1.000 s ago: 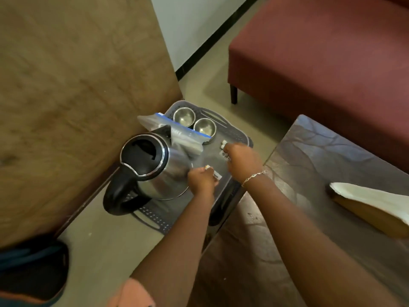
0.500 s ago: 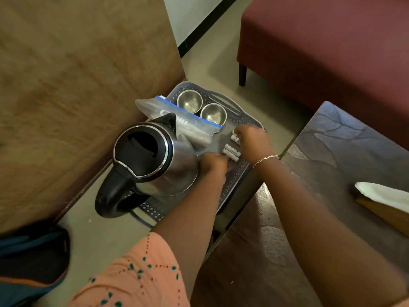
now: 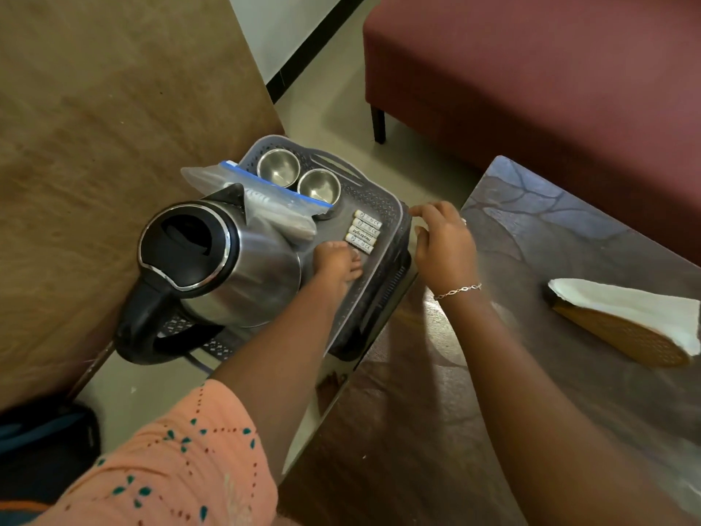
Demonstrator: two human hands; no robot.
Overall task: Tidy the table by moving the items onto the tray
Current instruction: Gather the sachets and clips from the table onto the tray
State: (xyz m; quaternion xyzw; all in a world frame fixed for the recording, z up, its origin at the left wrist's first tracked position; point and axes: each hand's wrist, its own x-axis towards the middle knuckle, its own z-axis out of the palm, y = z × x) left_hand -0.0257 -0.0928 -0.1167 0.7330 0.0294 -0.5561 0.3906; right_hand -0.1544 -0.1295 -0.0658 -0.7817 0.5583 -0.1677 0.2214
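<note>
Dark red sofa (image 3: pixel 531 70) and pale floor frame a low table (image 3: pixel 550 229) with a patterned brown top; the tray (image 3: pixel 383 199) sits beside its left edge, on something dark I cannot make out.

On the tray floor the left hand (image 3: pixel 337 261) rests with fingers loosely bent, tips down right beside the nearest of four batteries (image 3: pixel 365 231). It grips nothing that I can see. Over the tray's right rim the right hand (image 3: pixel 445 246) hovers, fingers relaxed and spread, empty, a thin bracelet (image 3: pixel 457 291) on the wrist.

Side by side the batteries lie in a neat row. Left of them stands a steel kettle (image 3: pixel 227 260), with a clear zip bag (image 3: pixel 265 195) leaning at its spout and two steel cups (image 3: pixel 278 170) behind.

Off the tray, well to the right on the table, one thing remains: a brown woven-looking piece (image 3: pixel 614 336) with a white cloth (image 3: pixel 626 309) draped over it.

That pair looks light. I judge the cloth soft and loose, likely to slide off if only the brown piece is lifted, so pinching both together at the near end seems safest. Being round, the batteries would roll if the tray is jostled. Of everything here the kettle is surely the heaviest, best taken by its black handle (image 3: pixel 136 328).
</note>
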